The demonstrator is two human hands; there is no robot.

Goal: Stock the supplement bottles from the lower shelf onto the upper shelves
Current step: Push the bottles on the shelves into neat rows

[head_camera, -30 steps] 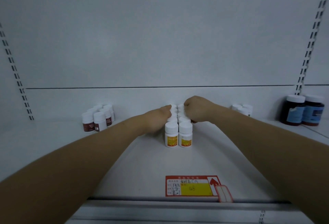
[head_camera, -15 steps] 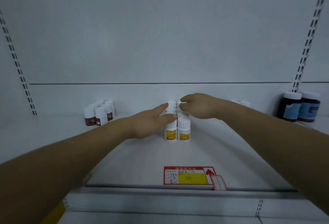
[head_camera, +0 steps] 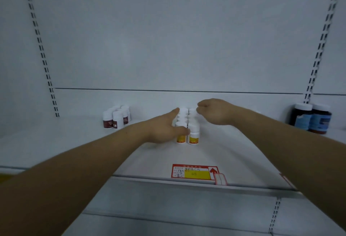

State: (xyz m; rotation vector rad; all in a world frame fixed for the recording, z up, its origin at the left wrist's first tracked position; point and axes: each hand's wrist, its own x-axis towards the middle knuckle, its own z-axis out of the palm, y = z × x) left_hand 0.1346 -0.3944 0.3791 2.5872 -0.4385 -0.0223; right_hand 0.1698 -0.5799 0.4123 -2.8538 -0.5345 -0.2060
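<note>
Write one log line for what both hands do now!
left hand: flat against yellow-label bottles | right hand: curled at their far end, grip unclear

Two dark jars (head_camera: 301, 116), about six maroon-labelled bottles (head_camera: 117, 122), yellow-labelled bottles (head_camera: 194, 138) uncountable.

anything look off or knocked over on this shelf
Nothing toppled or spilled: the yellow-label bottles, red-label bottles and dark jars all stand upright. Only oddity: a small red-and-white tab sits tilted at the right corner of the price tag.
</note>
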